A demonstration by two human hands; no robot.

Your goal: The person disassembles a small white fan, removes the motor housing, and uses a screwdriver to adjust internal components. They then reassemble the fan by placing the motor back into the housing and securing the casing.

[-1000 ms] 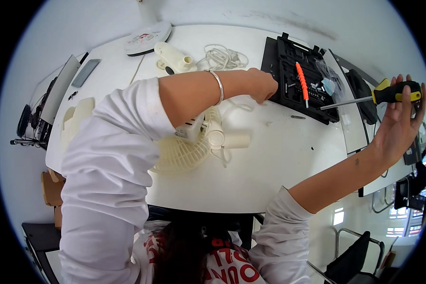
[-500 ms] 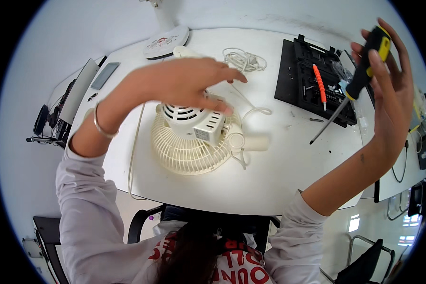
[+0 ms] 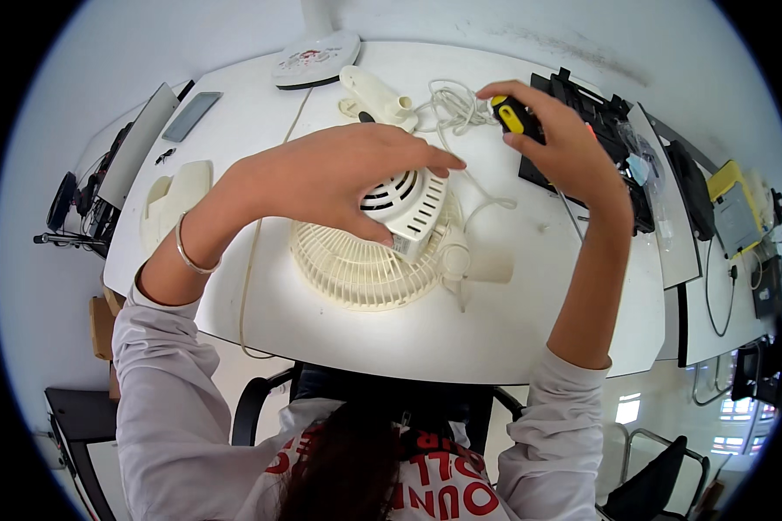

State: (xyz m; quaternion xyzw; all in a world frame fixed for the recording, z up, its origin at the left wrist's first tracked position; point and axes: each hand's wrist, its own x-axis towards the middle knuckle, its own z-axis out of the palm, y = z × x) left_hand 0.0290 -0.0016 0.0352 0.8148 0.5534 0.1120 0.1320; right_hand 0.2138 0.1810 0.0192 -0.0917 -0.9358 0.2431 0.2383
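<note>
My left hand [image 3: 365,174] is curved over the white motor housing [image 3: 419,208] of a fan, its thumb and fingers gripping the sides. Under the housing lies the cream slatted fan guard [image 3: 347,278], with a short tubular mount [image 3: 487,267] at its right. My right hand [image 3: 565,148] holds a yellow and black screwdriver [image 3: 514,118] by its handle, above and right of the housing; most of its shaft is hidden by the hand and wrist.
A black tool case [image 3: 617,116] lies at the back right, with coiled white cable [image 3: 452,108] and a cream plastic part [image 3: 375,94] at the back centre. A round base [image 3: 317,59], phone [image 3: 191,116], plastic shell [image 3: 175,200], side monitor [image 3: 137,148] and chair [image 3: 650,486] surround me.
My left hand has moved from beside the tool case down and left onto the motor housing. My right hand has swung inward to the left with the screwdriver, now beside the fan.
</note>
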